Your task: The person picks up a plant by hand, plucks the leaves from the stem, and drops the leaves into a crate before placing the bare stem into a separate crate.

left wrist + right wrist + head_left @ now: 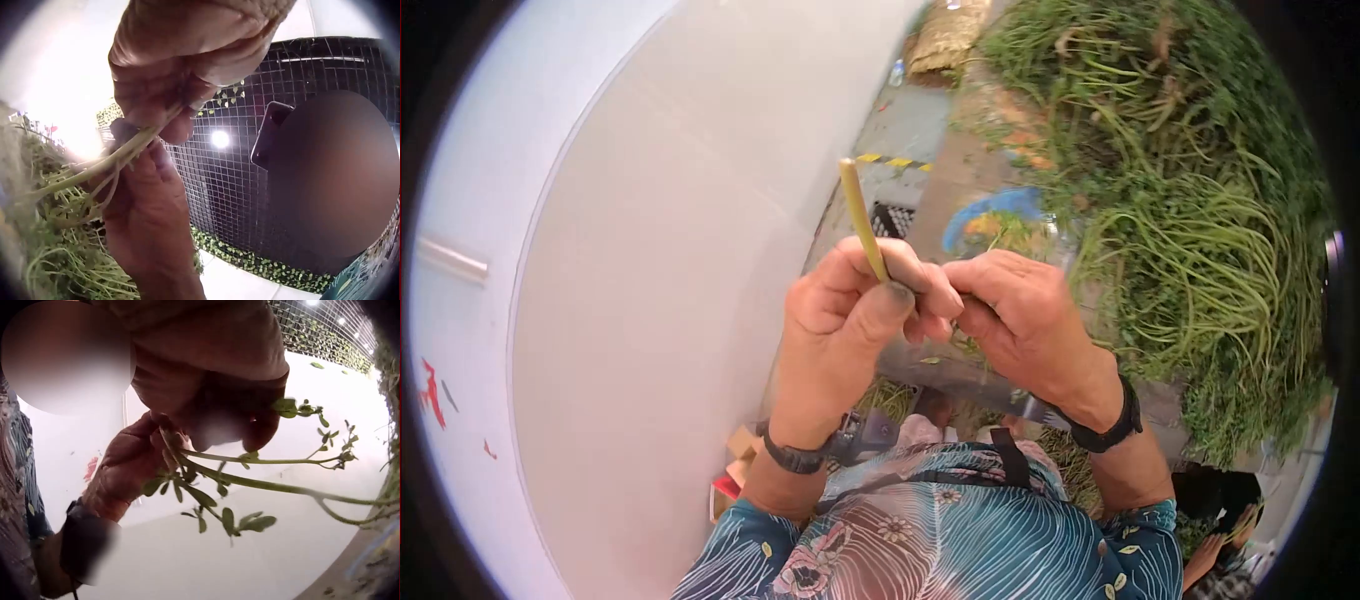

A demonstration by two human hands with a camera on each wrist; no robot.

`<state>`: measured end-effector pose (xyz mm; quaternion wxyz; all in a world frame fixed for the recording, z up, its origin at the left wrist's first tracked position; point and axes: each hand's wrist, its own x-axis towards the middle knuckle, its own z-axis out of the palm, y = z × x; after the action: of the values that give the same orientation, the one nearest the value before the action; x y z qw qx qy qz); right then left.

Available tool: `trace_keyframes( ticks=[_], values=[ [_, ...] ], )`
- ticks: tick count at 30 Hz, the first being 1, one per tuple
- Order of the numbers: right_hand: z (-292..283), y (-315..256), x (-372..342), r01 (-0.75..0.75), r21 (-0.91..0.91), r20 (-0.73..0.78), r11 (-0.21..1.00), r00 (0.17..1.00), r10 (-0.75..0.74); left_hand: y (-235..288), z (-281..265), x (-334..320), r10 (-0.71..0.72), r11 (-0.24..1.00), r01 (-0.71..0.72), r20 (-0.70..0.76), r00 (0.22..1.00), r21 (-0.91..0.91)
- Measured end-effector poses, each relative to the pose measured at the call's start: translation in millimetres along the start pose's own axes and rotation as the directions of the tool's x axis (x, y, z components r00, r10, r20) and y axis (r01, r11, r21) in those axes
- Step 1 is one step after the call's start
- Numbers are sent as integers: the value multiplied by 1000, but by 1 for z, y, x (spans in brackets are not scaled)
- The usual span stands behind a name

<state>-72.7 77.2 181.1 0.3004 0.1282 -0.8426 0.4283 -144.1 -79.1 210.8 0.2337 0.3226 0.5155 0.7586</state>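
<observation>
A leafy plant stem with a thick yellow-green stalk (860, 215) and small rounded leaves (253, 522) is held up in front of the person. My left hand (840, 310) pinches the bare stalk between thumb and curled fingers, its cut end pointing up and away. Close beside it, my right hand (1025, 315) grips the same plant, thumb and fingertips meeting the left fingertips. Thin side branches (269, 482) spread past the right hand in the right wrist view. The left wrist view shows the stem (134, 145) passing between both hands. The fingers hide part of the stem.
A large heap of cut green plants (1200, 220) covers the table at the right. A pale wall panel (670, 200) stands at the left. Beyond are a straw-coloured bundle (948, 40) and yellow-black floor tape (895, 162). Another person's hand (1205, 555) shows at the lower right.
</observation>
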Motion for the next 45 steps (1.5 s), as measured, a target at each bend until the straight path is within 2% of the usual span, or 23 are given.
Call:
trace_keyframes(
  ticks=[4, 7, 10, 13, 14, 15, 16, 19, 21, 24, 27, 29, 30, 32, 33, 36, 39, 42, 45],
  values=[
    [-52, -13, -25, -97, -159, 84, 983, 990, 111, -6, 38, 11, -26, 998, 24, -21, 999, -61],
    [-72, -7, -50, -101, -143, -38, 985, 995, 97, -13, 52, 19, -60, 992, 54, -50, 997, -116],
    [-91, 2, -69, -136, -257, -38, 957, 991, 131, -18, 71, 26, -83, 996, 84, 30, 996, -28],
    [-110, 24, -78, -25, -517, -126, 856, 991, -47, -25, 90, 29, -69, 997, 71, 79, 995, -32],
    [-120, 25, -83, -276, -173, -343, 946, 917, 205, -25, 92, 31, -63, 996, 67, 61, 996, -52],
    [-133, 24, -88, -426, 224, -444, 876, 756, 481, -23, 92, 34, -56, 995, 59, 42, 998, -74],
    [-142, 22, -89, -445, 597, -408, 667, 548, 730, -22, 93, 38, -44, 994, 46, 19, 999, -96],
    [-128, -3, -92, -488, 356, -399, 797, 692, 602, -25, 99, 42, -71, 994, 71, 6, 997, -88],
    [-113, -15, -92, -518, 182, -330, 836, 768, 548, -31, 105, 47, -86, 990, 86, 6, 996, -108],
    [-97, -6, -92, -307, -150, -330, 940, 912, 245, -35, 107, 46, -86, 987, 89, 21, 996, -134],
    [-95, -5, -93, -308, -99, -353, 946, 900, 256, -37, 112, 45, -79, 984, 85, 44, 996, -159],
    [-90, -9, -94, -400, 15, -350, 916, 856, 380, -37, 118, 42, -94, 983, 98, 32, 995, -155],
    [-89, -12, -95, -444, 71, -344, 893, 830, 439, -40, 118, 41, -112, 991, 118, 105, 988, -55],
    [-85, -16, -94, -466, 68, -318, 882, 828, 462, -50, 115, 34, -164, 979, 130, 234, 958, 154],
    [-83, -17, -94, -476, 69, -306, 877, 827, 472, -56, 116, 29, -169, 981, 145, 207, 964, 126],
    [-79, -10, -100, -389, -131, -282, 912, 896, 342, -57, 106, 30, -202, 969, 169, 192, 960, 179],
    [-83, -18, -100, -382, -158, -215, 910, 913, 346, -49, 111, 25, -277, 959, 262, 160, 948, 110],
    [-82, -20, -102, -507, 100, -221, 856, 828, 516, -53, 123, 23, -178, 983, 164, 211, 961, 80],
    [-89, -15, -115, -599, 286, -166, 748, 738, 654, -44, 128, 19, -202, 979, 194, 136, 970, 69]
  ],
)
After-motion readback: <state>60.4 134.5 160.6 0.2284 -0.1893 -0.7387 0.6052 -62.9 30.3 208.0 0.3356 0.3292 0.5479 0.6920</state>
